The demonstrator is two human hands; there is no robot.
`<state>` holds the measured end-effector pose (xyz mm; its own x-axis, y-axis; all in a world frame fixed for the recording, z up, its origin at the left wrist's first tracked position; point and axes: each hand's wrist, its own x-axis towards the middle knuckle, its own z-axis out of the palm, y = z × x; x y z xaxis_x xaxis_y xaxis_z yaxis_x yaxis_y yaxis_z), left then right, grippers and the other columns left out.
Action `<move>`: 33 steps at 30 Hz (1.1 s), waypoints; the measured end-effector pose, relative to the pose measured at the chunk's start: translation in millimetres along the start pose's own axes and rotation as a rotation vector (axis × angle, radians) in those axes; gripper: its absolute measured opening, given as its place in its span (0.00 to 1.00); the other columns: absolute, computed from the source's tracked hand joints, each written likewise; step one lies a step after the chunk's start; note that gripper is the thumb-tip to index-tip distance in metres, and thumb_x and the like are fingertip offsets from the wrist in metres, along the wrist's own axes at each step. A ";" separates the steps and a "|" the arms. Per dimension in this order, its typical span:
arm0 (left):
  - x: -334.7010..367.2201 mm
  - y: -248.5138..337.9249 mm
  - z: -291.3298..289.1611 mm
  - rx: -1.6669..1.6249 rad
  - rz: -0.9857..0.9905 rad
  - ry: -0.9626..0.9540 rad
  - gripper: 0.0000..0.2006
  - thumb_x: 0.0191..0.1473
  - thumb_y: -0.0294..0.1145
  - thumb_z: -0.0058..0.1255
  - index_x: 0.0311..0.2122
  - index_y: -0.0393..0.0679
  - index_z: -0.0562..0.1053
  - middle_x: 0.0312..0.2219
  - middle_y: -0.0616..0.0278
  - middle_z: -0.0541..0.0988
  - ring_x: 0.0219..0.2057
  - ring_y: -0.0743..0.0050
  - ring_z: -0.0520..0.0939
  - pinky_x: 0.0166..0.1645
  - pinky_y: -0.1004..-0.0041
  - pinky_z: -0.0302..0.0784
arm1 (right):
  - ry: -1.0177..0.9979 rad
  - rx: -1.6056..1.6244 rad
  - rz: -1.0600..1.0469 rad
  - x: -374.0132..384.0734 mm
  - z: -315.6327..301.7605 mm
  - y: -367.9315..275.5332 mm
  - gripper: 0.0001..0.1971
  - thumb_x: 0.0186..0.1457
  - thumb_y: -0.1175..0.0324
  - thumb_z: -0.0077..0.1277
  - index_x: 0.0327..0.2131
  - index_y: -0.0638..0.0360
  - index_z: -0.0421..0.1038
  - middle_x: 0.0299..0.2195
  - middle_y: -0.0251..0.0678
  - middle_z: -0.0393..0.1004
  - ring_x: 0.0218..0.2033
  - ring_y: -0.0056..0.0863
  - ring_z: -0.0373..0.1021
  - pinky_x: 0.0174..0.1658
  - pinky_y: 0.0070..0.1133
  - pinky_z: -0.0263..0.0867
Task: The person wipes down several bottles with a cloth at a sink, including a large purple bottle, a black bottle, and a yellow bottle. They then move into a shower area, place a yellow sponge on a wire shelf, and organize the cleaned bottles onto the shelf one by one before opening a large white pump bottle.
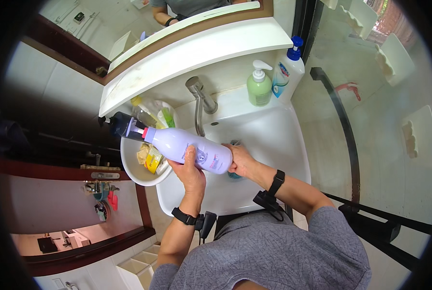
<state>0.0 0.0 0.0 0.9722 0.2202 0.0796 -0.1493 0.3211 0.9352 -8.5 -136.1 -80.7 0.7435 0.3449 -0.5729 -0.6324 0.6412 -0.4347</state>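
A lavender pump bottle [177,146] with a pink collar lies tilted over the sink, its pump end pointing to the upper left. My left hand [191,175] is closed around its near side, the thumb on the front. At the bottle's base, my right hand [242,160] is curled against the end; some of its fingers are hidden behind it. Beneath that hand a teal and dark thing [234,177] partly shows in the basin; I cannot tell what it is. The white sink [278,140] spreads below, with a metal faucet [200,104] behind the bottle.
A green pump bottle [260,91] and a white bottle with a blue pump [288,75] stand at the sink's back right. A white bowl [146,178] with packets sits left, beside a dark pump bottle [120,124]. A white shelf [191,50] overhangs; a glass door [327,125] flanks the right.
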 end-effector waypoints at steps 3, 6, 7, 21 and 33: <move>2.8 16.7 6.3 -0.115 -0.085 0.043 0.25 0.47 0.27 0.52 0.50 0.47 0.58 0.39 0.64 0.68 0.39 0.71 0.72 0.47 0.70 0.70 | 0.013 0.048 -0.061 -15.5 14.3 -6.8 0.18 0.54 0.50 0.44 0.29 0.55 0.67 0.15 0.28 0.61 0.14 0.18 0.57 0.17 0.18 0.50; 8.7 27.6 4.4 -0.193 -0.139 0.121 0.22 0.46 0.29 0.54 0.47 0.46 0.60 0.37 0.66 0.69 0.38 0.74 0.72 0.45 0.71 0.70 | -0.058 0.084 -0.074 -38.1 27.6 -19.0 0.17 0.55 0.51 0.44 0.30 0.56 0.67 0.19 0.29 0.64 0.19 0.19 0.61 0.21 0.17 0.54; 14.2 30.7 1.3 -0.190 -0.135 0.117 0.22 0.46 0.29 0.54 0.47 0.46 0.60 0.37 0.66 0.69 0.38 0.74 0.72 0.45 0.71 0.70 | -0.125 0.015 -0.134 -41.6 36.2 -23.7 0.16 0.55 0.52 0.45 0.31 0.56 0.66 0.21 0.30 0.65 0.20 0.20 0.62 0.23 0.18 0.56; 17.8 38.0 -1.8 -0.324 -0.228 0.131 0.19 0.46 0.32 0.55 0.43 0.47 0.63 0.35 0.67 0.70 0.37 0.76 0.73 0.43 0.71 0.72 | -0.070 -0.168 -0.325 -11.3 6.9 -11.2 0.14 0.52 0.58 0.47 0.30 0.61 0.65 0.23 0.36 0.69 0.25 0.28 0.67 0.29 0.23 0.64; -2.0 20.4 -31.9 0.018 -0.074 0.040 0.30 0.42 0.26 0.56 0.50 0.41 0.56 0.40 0.60 0.67 0.40 0.71 0.71 0.48 0.71 0.67 | -0.090 -2.621 -0.335 41.2 -49.9 37.8 0.18 0.47 0.61 0.46 0.44 0.51 0.68 0.54 0.56 0.52 0.50 0.50 0.58 0.34 0.40 0.59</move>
<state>-10.8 35.5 8.0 0.9725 0.2330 -0.0035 -0.0735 0.3209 0.9443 -12.6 -131.9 -155.4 0.7724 0.5084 -0.3807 0.5453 -0.8382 -0.0129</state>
